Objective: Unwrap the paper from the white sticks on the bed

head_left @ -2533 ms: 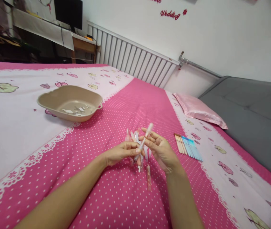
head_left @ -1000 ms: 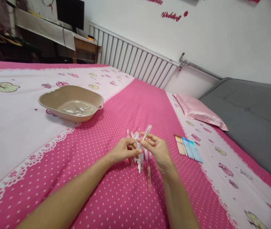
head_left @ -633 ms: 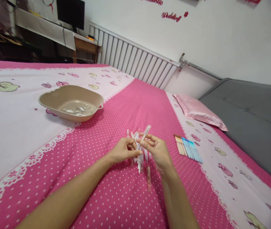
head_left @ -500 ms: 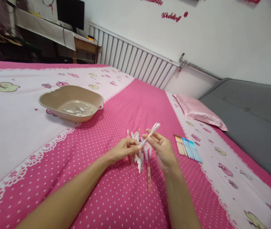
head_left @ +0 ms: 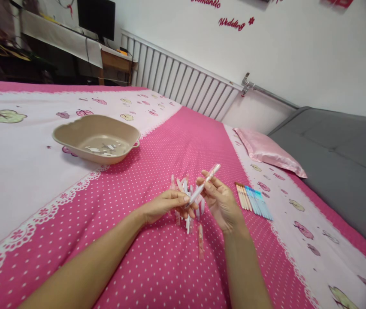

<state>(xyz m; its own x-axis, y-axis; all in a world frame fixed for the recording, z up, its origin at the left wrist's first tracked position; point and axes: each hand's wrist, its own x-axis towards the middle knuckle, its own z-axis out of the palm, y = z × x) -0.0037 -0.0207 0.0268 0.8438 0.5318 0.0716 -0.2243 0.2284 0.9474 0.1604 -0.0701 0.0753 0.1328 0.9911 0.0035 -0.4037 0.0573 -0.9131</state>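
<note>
Over the pink dotted bedspread (head_left: pixel 157 266), my right hand (head_left: pixel 223 204) pinches a thin white and pink pen (head_left: pixel 206 184) that slants up to the right. My left hand (head_left: pixel 166 205) is closed with its fingertips at the pen's lower end. Under both hands lies a loose pile of similar pens (head_left: pixel 187 206), one pink pen (head_left: pixel 200 239) sticking out toward me.
A beige basin (head_left: pixel 70 133) with small paper scraps in it sits at the left. A neat row of orange and blue pens (head_left: pixel 255 199) lies to the right of my hands. A pink pillow (head_left: pixel 266 150), a grey sofa (head_left: pixel 340 163) and a white radiator (head_left: pixel 183 83) lie beyond.
The pen in my right hand has tilted further to the right and risen slightly. My left fingers stay pinched at its lower end. The pile and basin have not moved.
</note>
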